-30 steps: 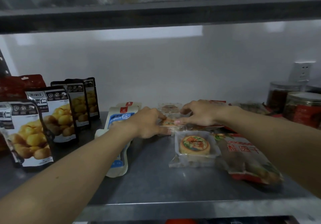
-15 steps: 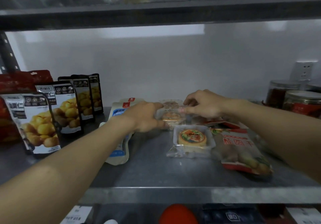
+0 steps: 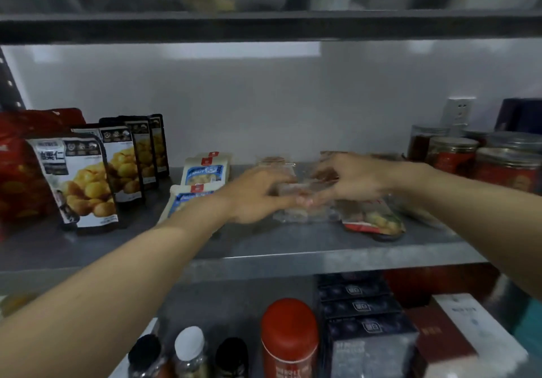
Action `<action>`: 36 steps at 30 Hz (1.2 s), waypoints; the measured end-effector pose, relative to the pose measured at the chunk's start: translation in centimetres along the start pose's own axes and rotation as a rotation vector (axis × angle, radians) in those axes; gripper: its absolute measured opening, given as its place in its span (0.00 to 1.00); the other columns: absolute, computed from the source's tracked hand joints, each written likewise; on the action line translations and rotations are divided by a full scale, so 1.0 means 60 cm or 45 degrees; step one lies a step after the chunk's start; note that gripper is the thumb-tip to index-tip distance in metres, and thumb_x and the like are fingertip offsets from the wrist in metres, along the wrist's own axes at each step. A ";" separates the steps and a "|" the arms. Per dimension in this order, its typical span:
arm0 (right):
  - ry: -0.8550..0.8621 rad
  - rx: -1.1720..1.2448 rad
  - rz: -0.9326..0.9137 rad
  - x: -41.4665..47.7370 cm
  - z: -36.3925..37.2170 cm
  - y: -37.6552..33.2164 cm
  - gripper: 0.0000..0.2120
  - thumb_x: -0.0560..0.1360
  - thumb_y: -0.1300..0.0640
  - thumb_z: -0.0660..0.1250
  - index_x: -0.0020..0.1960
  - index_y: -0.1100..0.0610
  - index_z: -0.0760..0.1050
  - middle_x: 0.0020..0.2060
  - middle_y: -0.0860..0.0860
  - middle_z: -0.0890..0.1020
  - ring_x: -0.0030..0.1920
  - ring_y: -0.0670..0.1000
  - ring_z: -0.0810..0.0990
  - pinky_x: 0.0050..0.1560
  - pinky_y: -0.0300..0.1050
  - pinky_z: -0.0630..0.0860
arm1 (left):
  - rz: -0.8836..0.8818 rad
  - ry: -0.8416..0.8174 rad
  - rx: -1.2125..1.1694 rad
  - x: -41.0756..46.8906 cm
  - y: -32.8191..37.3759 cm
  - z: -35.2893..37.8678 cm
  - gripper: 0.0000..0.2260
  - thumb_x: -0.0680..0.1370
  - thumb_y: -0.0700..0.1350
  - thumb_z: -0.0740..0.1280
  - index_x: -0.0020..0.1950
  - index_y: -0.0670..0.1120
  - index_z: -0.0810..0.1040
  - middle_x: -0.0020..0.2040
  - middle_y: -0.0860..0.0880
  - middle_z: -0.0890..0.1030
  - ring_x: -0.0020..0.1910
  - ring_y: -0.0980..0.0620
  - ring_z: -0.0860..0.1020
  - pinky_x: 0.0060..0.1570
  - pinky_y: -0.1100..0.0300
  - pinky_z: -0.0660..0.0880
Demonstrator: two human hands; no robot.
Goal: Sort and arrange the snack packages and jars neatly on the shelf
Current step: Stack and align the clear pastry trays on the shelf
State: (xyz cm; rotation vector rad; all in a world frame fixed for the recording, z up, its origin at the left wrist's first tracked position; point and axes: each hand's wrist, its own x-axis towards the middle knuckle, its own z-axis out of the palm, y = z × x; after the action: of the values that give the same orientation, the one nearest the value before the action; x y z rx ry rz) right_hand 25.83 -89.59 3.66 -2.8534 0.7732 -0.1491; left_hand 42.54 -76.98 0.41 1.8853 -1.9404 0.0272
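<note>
Both hands meet over the clear-wrapped pastry packs [image 3: 293,191] in the middle of the metal shelf [image 3: 264,244].

The left hand [image 3: 258,195] lies across the near pack with its fingers [image 3: 303,200] stretched towards the right. The right hand [image 3: 356,181] arches above the same pack with its fingers bent down, fingertips beside the left's. Motion blur hides whether either hand actually grips the wrapper. Just right of the packs lies a flat red-edged dried-fruit pouch [image 3: 374,220]. Just to their left lie two white-and-blue pouches [image 3: 205,172]. Farther left a row of chestnut pouches [image 3: 76,181] stands upright, with a red bag [image 3: 17,169] behind it. Red-labelled jars [image 3: 451,154] are grouped at the right end of the shelf. On the shelf below stand a red canister [image 3: 289,336] and stacked dark boxes [image 3: 359,305].
</note>
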 end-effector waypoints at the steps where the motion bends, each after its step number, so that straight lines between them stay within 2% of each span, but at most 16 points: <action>1: -0.033 0.016 0.021 -0.013 0.009 -0.005 0.43 0.58 0.23 0.67 0.67 0.45 0.74 0.60 0.41 0.78 0.57 0.46 0.76 0.55 0.42 0.72 | 0.050 -0.061 -0.001 -0.011 0.006 0.007 0.23 0.77 0.58 0.64 0.69 0.51 0.73 0.70 0.54 0.72 0.68 0.56 0.68 0.58 0.75 0.59; 2: -0.050 0.027 0.044 -0.023 0.020 -0.011 0.39 0.60 0.26 0.68 0.66 0.45 0.74 0.58 0.42 0.79 0.54 0.45 0.77 0.53 0.42 0.72 | 0.100 -0.102 0.013 -0.020 0.007 0.016 0.23 0.78 0.57 0.64 0.71 0.51 0.72 0.70 0.55 0.71 0.68 0.57 0.67 0.60 0.77 0.57; 3: -0.042 0.031 0.054 -0.030 0.031 -0.017 0.35 0.64 0.30 0.70 0.66 0.46 0.75 0.57 0.43 0.80 0.53 0.46 0.77 0.53 0.43 0.73 | 0.150 -0.112 0.018 -0.028 0.005 0.024 0.22 0.78 0.56 0.64 0.72 0.52 0.70 0.71 0.54 0.70 0.69 0.57 0.66 0.64 0.74 0.57; 5: 0.015 0.023 0.024 -0.036 0.050 -0.024 0.28 0.71 0.35 0.68 0.66 0.47 0.75 0.59 0.46 0.80 0.58 0.50 0.77 0.59 0.47 0.73 | 0.199 -0.069 0.021 -0.041 -0.004 0.033 0.21 0.79 0.54 0.63 0.72 0.53 0.69 0.71 0.53 0.71 0.69 0.55 0.68 0.69 0.61 0.62; 9: 0.000 0.082 -0.041 -0.040 0.063 -0.055 0.29 0.74 0.35 0.64 0.71 0.45 0.69 0.66 0.47 0.77 0.65 0.51 0.74 0.66 0.48 0.70 | 0.106 0.042 0.177 -0.065 -0.023 0.030 0.20 0.80 0.55 0.61 0.72 0.57 0.67 0.69 0.51 0.73 0.67 0.49 0.71 0.64 0.50 0.69; 12: -0.006 0.057 -0.069 -0.032 0.067 -0.075 0.29 0.74 0.34 0.64 0.71 0.44 0.69 0.66 0.48 0.77 0.65 0.53 0.74 0.66 0.51 0.70 | 0.079 0.017 0.218 -0.077 -0.039 0.020 0.21 0.79 0.59 0.60 0.72 0.58 0.67 0.68 0.53 0.74 0.65 0.51 0.73 0.62 0.50 0.72; 14: 0.012 0.062 -0.081 -0.030 0.066 -0.085 0.28 0.73 0.33 0.64 0.69 0.45 0.72 0.61 0.49 0.80 0.61 0.53 0.77 0.63 0.51 0.73 | 0.042 0.009 0.164 -0.084 -0.043 0.015 0.22 0.77 0.63 0.59 0.70 0.58 0.69 0.66 0.55 0.75 0.64 0.53 0.74 0.61 0.52 0.73; 16: 0.032 0.039 -0.104 -0.034 0.065 -0.087 0.27 0.73 0.33 0.64 0.66 0.48 0.75 0.55 0.50 0.82 0.55 0.52 0.79 0.58 0.50 0.75 | -0.048 0.081 0.008 -0.088 -0.040 0.008 0.20 0.78 0.60 0.62 0.68 0.56 0.72 0.66 0.55 0.76 0.63 0.54 0.73 0.60 0.59 0.71; 20: 0.083 -0.043 -0.119 -0.041 0.067 -0.075 0.29 0.73 0.34 0.64 0.67 0.51 0.74 0.57 0.53 0.81 0.57 0.55 0.78 0.59 0.53 0.74 | -0.253 0.145 -0.090 -0.061 -0.042 -0.007 0.17 0.81 0.52 0.61 0.68 0.50 0.73 0.69 0.51 0.73 0.67 0.51 0.70 0.58 0.63 0.64; 23: 0.112 -0.069 -0.135 -0.040 0.068 -0.068 0.32 0.72 0.33 0.64 0.67 0.53 0.74 0.61 0.54 0.80 0.61 0.56 0.77 0.61 0.55 0.73 | -0.355 0.031 -0.104 -0.029 -0.048 -0.013 0.16 0.83 0.48 0.56 0.69 0.50 0.73 0.73 0.50 0.68 0.72 0.50 0.65 0.63 0.62 0.59; 26: 0.125 -0.055 -0.184 -0.041 0.066 -0.063 0.32 0.72 0.34 0.65 0.69 0.52 0.73 0.62 0.52 0.80 0.62 0.54 0.77 0.62 0.53 0.73 | -0.364 -0.160 0.020 -0.004 -0.043 -0.011 0.19 0.84 0.50 0.48 0.72 0.53 0.69 0.77 0.52 0.61 0.76 0.50 0.56 0.72 0.55 0.53; 30: 0.123 -0.034 -0.216 -0.040 0.065 -0.056 0.30 0.71 0.33 0.66 0.65 0.50 0.77 0.58 0.50 0.82 0.58 0.51 0.79 0.60 0.52 0.74 | -0.392 -0.222 0.097 0.019 -0.028 -0.002 0.21 0.84 0.54 0.44 0.76 0.57 0.61 0.78 0.51 0.59 0.75 0.46 0.59 0.73 0.50 0.56; 32: 0.121 -0.022 -0.211 -0.039 0.067 -0.054 0.30 0.70 0.32 0.65 0.64 0.49 0.77 0.56 0.49 0.83 0.56 0.51 0.79 0.59 0.52 0.75 | -0.414 -0.188 0.034 0.031 -0.025 0.002 0.21 0.83 0.55 0.44 0.75 0.57 0.62 0.77 0.50 0.62 0.74 0.46 0.61 0.72 0.48 0.58; 36: 0.126 -0.020 -0.210 -0.031 0.071 -0.052 0.33 0.69 0.30 0.64 0.67 0.49 0.74 0.60 0.50 0.81 0.61 0.52 0.78 0.61 0.53 0.74 | -0.355 -0.212 -0.017 0.047 -0.033 0.007 0.21 0.82 0.57 0.49 0.73 0.56 0.66 0.76 0.52 0.64 0.74 0.48 0.62 0.72 0.46 0.59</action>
State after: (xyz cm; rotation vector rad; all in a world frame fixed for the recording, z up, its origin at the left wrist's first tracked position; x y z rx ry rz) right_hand 26.38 -85.37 0.00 -2.9415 0.5576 -0.3103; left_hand 44.36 -79.95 0.37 2.1924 -1.7546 -0.2325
